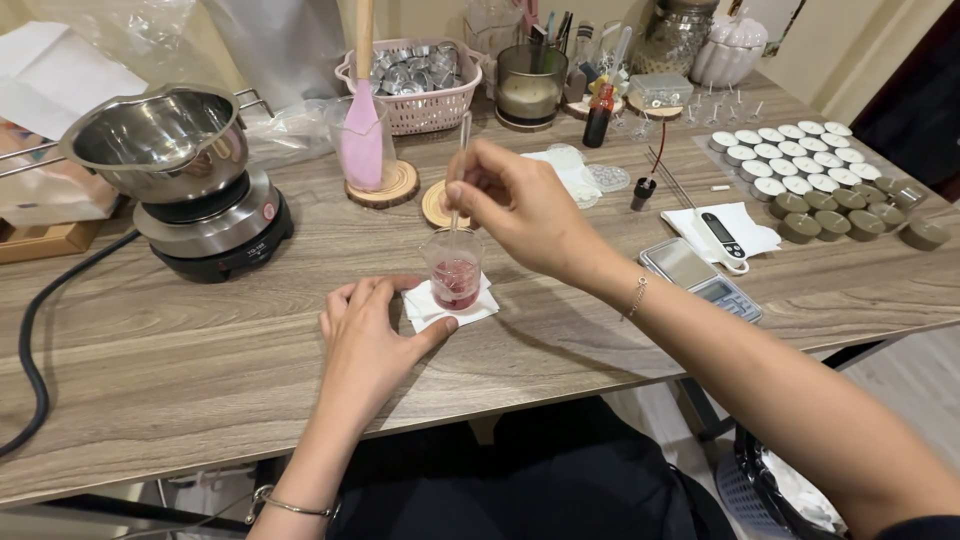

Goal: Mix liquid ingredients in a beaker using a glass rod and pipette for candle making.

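Beaker (455, 270) of red liquid stands on a white tissue (430, 308) near the worktop (180, 350) centre. Our right hand (515, 205) pinches a clear stirring rod (458, 180) dipped into it; our left hand (368, 335) lies flat, fingers spread, touching the tissue.

The right hand (520, 205) pinches a thin glass rod (458, 180), its lower end in the small beaker (455, 270) of red liquid just below the grip. The beaker stands on a white napkin (425, 312) on the table (200, 350). The left hand (365, 335) lies flat beside the napkin, thumb touching it.
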